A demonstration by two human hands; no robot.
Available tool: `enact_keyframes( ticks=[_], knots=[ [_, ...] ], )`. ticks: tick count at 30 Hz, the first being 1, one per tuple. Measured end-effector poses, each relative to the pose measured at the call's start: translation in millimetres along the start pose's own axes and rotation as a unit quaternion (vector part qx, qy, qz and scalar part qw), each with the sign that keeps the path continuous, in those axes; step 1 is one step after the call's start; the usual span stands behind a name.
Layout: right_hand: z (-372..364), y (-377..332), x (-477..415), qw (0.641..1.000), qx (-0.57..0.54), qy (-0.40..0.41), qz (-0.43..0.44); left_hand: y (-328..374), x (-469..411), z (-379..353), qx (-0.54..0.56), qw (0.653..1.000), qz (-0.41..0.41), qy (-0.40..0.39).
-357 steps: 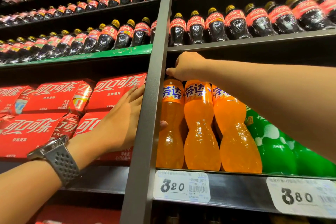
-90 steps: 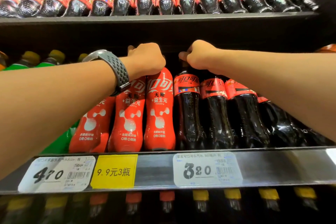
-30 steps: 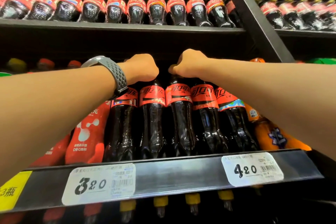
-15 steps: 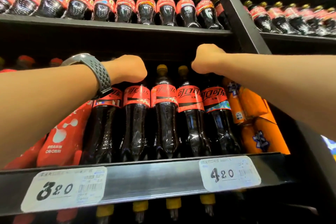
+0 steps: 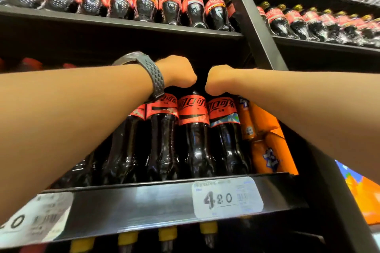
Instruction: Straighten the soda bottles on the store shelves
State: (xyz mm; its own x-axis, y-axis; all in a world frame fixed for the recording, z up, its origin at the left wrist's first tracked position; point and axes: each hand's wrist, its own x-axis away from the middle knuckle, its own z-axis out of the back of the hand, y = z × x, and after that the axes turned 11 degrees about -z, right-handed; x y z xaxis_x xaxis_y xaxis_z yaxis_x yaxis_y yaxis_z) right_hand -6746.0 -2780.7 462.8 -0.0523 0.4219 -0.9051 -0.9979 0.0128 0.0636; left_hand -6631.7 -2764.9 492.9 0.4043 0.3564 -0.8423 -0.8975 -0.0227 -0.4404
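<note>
Cola bottles (image 5: pixel 193 133) on the shelf (image 5: pixel 144 201) look nearly squared, left hand (image 5: pixel 176 72) and right hand (image 5: pixel 221 80) curling fingers over two tops, orange bottles (image 5: pixel 269 150) probably next.

I reach forward and up: my left hand (image 5: pixel 178 72) and right hand (image 5: pixel 220 81) are curled fists, side by side, almost touching, fingers hidden.

Left hand (image 5: pixel 178 72), right hand (image 5: pixel 220 80) — drawn nearly together.

Two hands (image 5: pixel 178 72) (image 5: pixel 220 80), one wristwatch (image 5: pixel 153 73), two price tags (image 5: pixel 227 199) (image 5: pixel 35 221)
</note>
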Motion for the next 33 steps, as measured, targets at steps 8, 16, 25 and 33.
enact_keyframes(
  ticks=[8, 16, 25, 33],
  knots=[
    [4.5, 2.4, -0.4, 0.999, -0.033, 0.0, -0.035, 9.9, -5.3, -3.9, 0.037, 0.999, 0.021, -0.002],
    [6.8, 5.1, -1.2, 0.998, -0.034, 0.014, -0.047, 13.4, -5.5, -7.2, 0.1, 0.989, 0.086, 0.06],
    [10.6, 2.0, 5.9, 0.999, 0.023, -0.035, 0.007, 14.9, -1.6, -1.1, 0.067, 0.995, 0.065, 0.028],
    [20.7, 11.7, 23.4, 0.989, -0.11, 0.094, -0.021, 4.5, 35.2, 21.6, 0.041, 0.993, 0.025, 0.107]
  ],
)
